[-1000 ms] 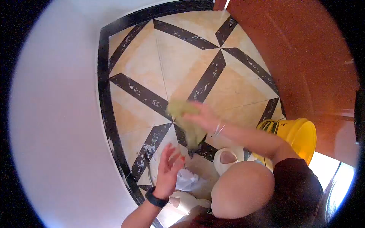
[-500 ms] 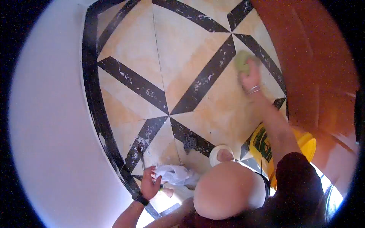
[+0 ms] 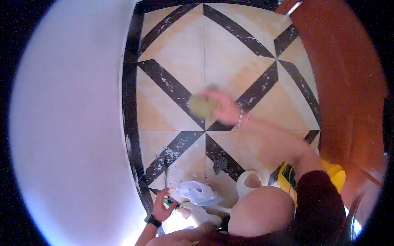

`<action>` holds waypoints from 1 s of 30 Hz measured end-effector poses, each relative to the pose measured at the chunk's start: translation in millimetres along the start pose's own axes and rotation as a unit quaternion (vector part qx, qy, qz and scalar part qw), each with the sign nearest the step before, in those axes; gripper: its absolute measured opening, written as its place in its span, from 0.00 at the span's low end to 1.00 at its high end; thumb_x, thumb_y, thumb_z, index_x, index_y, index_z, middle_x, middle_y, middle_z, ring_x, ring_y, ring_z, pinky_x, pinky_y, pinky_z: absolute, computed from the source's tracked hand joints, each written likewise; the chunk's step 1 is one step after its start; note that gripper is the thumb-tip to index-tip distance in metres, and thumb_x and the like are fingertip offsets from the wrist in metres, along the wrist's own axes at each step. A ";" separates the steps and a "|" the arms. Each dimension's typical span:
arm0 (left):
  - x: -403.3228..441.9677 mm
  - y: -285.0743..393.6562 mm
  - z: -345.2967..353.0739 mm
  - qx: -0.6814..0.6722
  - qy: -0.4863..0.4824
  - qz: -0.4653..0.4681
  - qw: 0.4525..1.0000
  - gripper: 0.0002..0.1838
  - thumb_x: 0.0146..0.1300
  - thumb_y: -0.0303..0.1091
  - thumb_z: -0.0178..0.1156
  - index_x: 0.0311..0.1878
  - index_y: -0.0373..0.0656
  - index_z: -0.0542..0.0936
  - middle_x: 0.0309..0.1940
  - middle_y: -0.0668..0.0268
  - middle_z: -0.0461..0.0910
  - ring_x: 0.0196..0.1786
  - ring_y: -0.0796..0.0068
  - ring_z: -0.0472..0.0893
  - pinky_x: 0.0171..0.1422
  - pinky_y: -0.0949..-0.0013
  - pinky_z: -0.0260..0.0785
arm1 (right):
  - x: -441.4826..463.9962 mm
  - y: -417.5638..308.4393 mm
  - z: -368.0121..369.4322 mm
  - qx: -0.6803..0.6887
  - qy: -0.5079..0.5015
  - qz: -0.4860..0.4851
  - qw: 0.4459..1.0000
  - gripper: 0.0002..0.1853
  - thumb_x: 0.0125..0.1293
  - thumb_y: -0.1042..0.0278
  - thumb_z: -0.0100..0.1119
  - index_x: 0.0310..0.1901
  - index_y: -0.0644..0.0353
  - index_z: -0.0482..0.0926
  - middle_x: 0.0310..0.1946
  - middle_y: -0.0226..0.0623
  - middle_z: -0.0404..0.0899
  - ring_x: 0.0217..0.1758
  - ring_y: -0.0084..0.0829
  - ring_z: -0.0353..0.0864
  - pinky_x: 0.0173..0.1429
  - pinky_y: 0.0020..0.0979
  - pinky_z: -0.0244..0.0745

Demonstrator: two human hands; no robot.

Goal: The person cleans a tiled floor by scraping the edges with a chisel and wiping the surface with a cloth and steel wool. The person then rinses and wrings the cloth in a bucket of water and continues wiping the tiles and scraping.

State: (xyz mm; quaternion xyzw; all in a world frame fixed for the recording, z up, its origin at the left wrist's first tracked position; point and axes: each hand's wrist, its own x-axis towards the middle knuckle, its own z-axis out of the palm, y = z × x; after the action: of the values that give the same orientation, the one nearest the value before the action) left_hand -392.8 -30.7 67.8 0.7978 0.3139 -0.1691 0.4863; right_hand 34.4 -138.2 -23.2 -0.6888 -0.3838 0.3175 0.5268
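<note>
My right hand [image 3: 225, 108] is closed on a green cloth [image 3: 203, 106] over the patterned tile floor [image 3: 172, 108]; both are blurred by motion. Low on the left, my left hand [image 3: 163, 207] has its fingers apart and curved, with nothing seen in its grasp. Just right of it are a small dark and green object [image 3: 170, 202], which I cannot make out, and a white plastic bag [image 3: 198, 192]. White crumbs [image 3: 168, 156] lie on a black tile strip, and a grey scouring pad [image 3: 220, 165] rests on another strip.
A yellow bucket [image 3: 334, 176] stands at the lower right, beside the reddish-brown wooden surface [image 3: 344, 90]. A white wall [image 3: 74, 123] rises on the left. My feet in white shoes [image 3: 245, 184] are near the bag. A thin tool [image 3: 165, 178] lies by the crumbs.
My right hand has swept the green cloth from the right side of the floor back to the middle. My left hand stays low beside the bag. The camera view has shifted.
</note>
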 end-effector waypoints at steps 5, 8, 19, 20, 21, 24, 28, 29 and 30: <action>-68.5 -50.5 19.9 -0.110 0.130 -0.145 0.975 0.32 0.50 0.26 0.63 0.59 0.40 0.62 0.40 0.61 0.76 0.37 0.71 0.79 0.43 0.70 0.71 | 155.7 78.5 -76.4 -0.353 0.158 -0.078 0.919 0.20 0.47 0.74 0.52 0.46 0.56 0.77 0.45 0.41 0.77 0.49 0.40 0.74 0.55 0.37 0.67; -112.6 -83.8 41.4 -0.175 0.233 -0.183 0.939 0.31 0.52 0.24 0.61 0.60 0.42 0.61 0.39 0.63 0.76 0.35 0.77 0.77 0.38 0.75 0.69 | 100.4 78.5 3.0 -0.373 0.176 -0.103 0.905 0.15 0.46 0.72 0.53 0.39 0.57 0.78 0.38 0.40 0.78 0.42 0.41 0.75 0.48 0.39 0.70; -155.8 -70.2 88.8 -0.268 0.295 -0.287 0.871 0.31 0.55 0.28 0.59 0.61 0.42 0.59 0.43 0.61 0.73 0.39 0.77 0.74 0.39 0.76 0.66 | 49.1 31.1 64.2 -0.099 0.028 -0.076 0.992 0.17 0.52 0.67 0.58 0.46 0.58 0.76 0.44 0.39 0.74 0.50 0.35 0.73 0.58 0.35 0.63; -160.6 -67.9 93.3 -0.272 0.299 -0.307 0.862 0.31 0.55 0.29 0.59 0.61 0.42 0.58 0.44 0.61 0.72 0.41 0.76 0.73 0.40 0.75 0.65 | 96.9 26.0 45.5 0.005 0.078 0.059 0.995 0.19 0.52 0.72 0.54 0.49 0.59 0.74 0.45 0.38 0.74 0.53 0.36 0.71 0.59 0.34 0.63; -163.2 -67.2 96.4 -0.275 0.301 -0.325 0.853 0.32 0.55 0.29 0.59 0.62 0.42 0.58 0.45 0.61 0.71 0.42 0.75 0.73 0.42 0.74 0.65 | 149.9 22.1 23.2 -0.145 0.111 0.092 0.979 0.22 0.50 0.75 0.50 0.51 0.58 0.73 0.48 0.40 0.74 0.56 0.36 0.69 0.62 0.32 0.61; -171.6 -64.5 102.6 -0.278 0.313 -0.365 0.832 0.33 0.55 0.32 0.59 0.63 0.44 0.55 0.49 0.60 0.67 0.46 0.72 0.70 0.46 0.70 0.63 | 260.3 0.2 7.1 -0.455 0.110 0.037 0.883 0.23 0.51 0.69 0.50 0.52 0.53 0.73 0.54 0.40 0.71 0.57 0.38 0.69 0.63 0.35 0.60; -178.1 -60.8 94.3 -0.282 0.323 -0.399 0.811 0.36 0.55 0.34 0.59 0.64 0.46 0.52 0.54 0.60 0.63 0.51 0.68 0.67 0.51 0.65 0.60 | 316.9 32.5 107.0 -0.437 0.040 -0.083 0.895 0.25 0.52 0.57 0.54 0.53 0.55 0.71 0.55 0.40 0.69 0.60 0.40 0.65 0.64 0.37 0.58; -178.3 -58.6 90.4 -0.282 0.326 -0.404 0.807 0.36 0.55 0.35 0.59 0.65 0.46 0.52 0.55 0.60 0.62 0.52 0.67 0.67 0.53 0.64 0.59 | 293.2 25.5 143.4 -0.449 0.109 -0.059 0.885 0.31 0.49 0.54 0.58 0.54 0.59 0.68 0.58 0.44 0.65 0.62 0.44 0.61 0.63 0.40 0.58; -177.9 -58.0 85.6 -0.277 0.330 -0.405 0.807 0.37 0.55 0.36 0.59 0.65 0.47 0.51 0.56 0.60 0.60 0.54 0.66 0.66 0.54 0.63 0.59 | 281.2 26.5 156.7 -0.473 0.158 -0.112 0.859 0.35 0.44 0.53 0.61 0.54 0.62 0.66 0.58 0.47 0.63 0.62 0.48 0.60 0.61 0.42 0.58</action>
State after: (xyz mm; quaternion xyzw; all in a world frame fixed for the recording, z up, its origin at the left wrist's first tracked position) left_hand -561.0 -146.9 91.1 0.4380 0.7831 0.0166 0.4411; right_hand 49.4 176.1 -96.3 -0.8483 -0.4741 -0.0770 0.2229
